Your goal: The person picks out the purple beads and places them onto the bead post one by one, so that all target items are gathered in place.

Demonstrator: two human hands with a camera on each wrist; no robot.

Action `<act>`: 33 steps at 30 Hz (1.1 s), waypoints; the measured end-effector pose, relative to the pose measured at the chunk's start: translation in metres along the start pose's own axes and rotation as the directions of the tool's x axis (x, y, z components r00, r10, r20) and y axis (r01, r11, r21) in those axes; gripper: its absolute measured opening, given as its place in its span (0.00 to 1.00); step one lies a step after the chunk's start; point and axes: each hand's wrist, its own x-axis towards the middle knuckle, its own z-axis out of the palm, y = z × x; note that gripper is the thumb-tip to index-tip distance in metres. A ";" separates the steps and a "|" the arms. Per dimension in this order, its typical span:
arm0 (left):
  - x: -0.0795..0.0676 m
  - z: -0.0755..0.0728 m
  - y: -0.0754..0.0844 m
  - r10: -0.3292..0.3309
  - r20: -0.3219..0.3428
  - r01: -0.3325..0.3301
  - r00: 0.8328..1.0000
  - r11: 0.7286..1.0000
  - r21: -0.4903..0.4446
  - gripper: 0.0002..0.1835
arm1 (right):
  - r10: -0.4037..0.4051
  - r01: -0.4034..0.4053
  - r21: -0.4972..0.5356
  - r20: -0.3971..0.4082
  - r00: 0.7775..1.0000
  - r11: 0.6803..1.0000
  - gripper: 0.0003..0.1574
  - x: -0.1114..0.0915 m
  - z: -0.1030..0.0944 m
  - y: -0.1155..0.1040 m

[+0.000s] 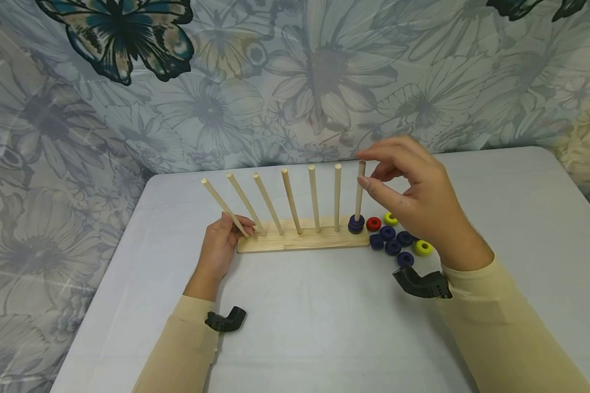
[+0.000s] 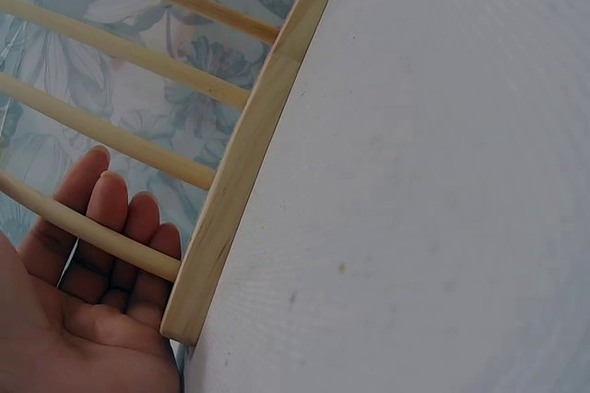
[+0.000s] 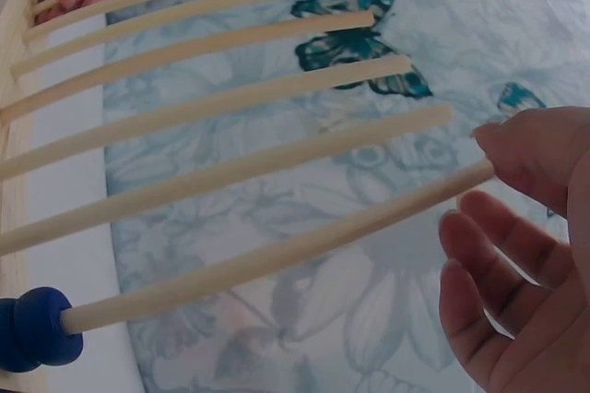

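Observation:
A wooden base carries a row of several upright wooden pegs, the outermost left peg leaning outward in the head view. Dark blue rings, two of them stacked, sit at the bottom of the rightmost peg. Around the top of that peg my right hand spreads thumb and fingers apart, with no ring between them. My left hand is at the base's left end. In the left wrist view its extended fingers lie behind the end peg, against the base's edge.
Loose beads lie right of the base: several blue ones, a red one and yellow ones. A white cloth covers the table. Behind it hangs a floral curtain with butterflies. Black mounts are on both wrists.

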 end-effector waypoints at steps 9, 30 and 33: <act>0.000 0.000 0.000 0.002 0.004 -0.002 1.000 1.000 0.009 0.55 | 0.040 -0.040 0.044 -0.006 0.999 0.998 0.23 -0.001 -0.003 0.002; 0.000 0.001 0.002 -0.008 0.002 0.008 1.000 1.000 0.022 0.55 | 0.235 -0.225 0.461 0.036 0.971 0.858 0.18 -0.007 -0.016 0.010; -0.001 0.001 0.003 -0.006 0.001 0.006 1.000 1.000 0.021 0.55 | 0.244 -0.239 0.509 0.058 0.968 0.827 0.18 -0.007 -0.019 0.013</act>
